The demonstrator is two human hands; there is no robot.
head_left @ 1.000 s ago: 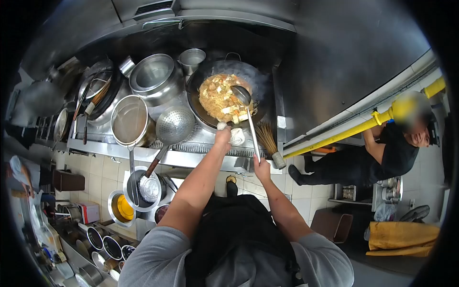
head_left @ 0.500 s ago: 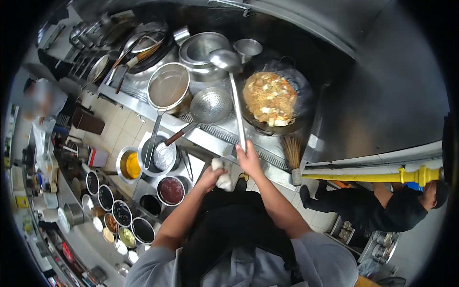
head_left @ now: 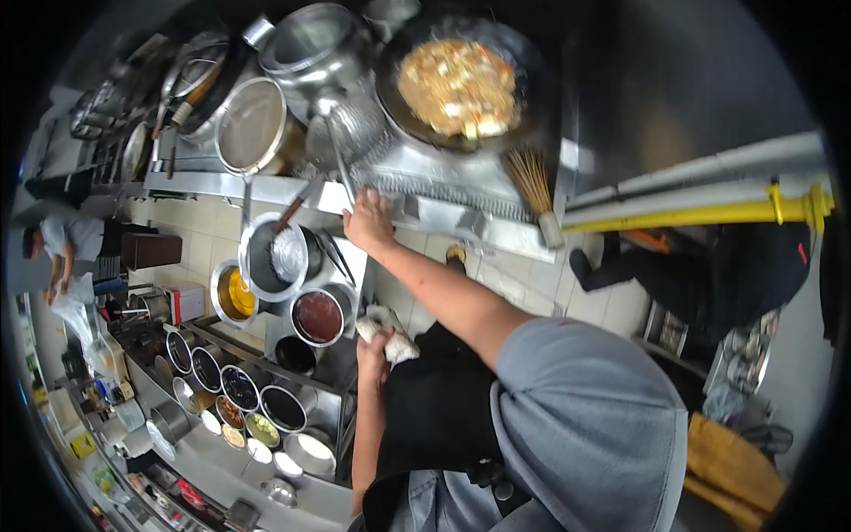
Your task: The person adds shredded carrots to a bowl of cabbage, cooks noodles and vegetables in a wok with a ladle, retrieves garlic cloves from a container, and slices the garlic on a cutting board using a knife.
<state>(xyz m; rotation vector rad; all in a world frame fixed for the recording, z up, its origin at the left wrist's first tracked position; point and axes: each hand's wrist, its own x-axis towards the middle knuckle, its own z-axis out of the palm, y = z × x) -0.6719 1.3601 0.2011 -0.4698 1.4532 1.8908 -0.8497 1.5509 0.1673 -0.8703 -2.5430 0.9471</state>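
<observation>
Right hand [head_left: 367, 220]: one, bare, fingers spread and gripping nothing visible, at the near end of the long ladle [head_left: 339, 160]; whether skin and handle touch, cannot tell. 
Left hand [head_left: 373, 356]: one, closed round a bunched white cloth [head_left: 388, 333], low at the black apron [head_left: 432, 387]. 
Noodles [head_left: 456, 87]: one heap with pale and orange pieces, in the wok [head_left: 529, 64], beyond the right hand and to its right, well apart from both hands. 
Skimmer [head_left: 359, 133]: one, perforated, just beyond the right hand; the ladle's far end reaches over it, blurred. 
Brush [head_left: 530, 180]: one, bristles upward, to the right of the right hand. 
Pot [head_left: 321, 343]: one, dark red contents, beside the left hand, up and to its left. 
Changes: the ladle, gripped and raised half a second ago, now lies lower, the right hand loosened; the cloth, near the wok's edge a second ago, remains in the left. 
Bearing on the work: noodles stay in the wok, with no hand or tool on them; stirring appears paused.
</observation>
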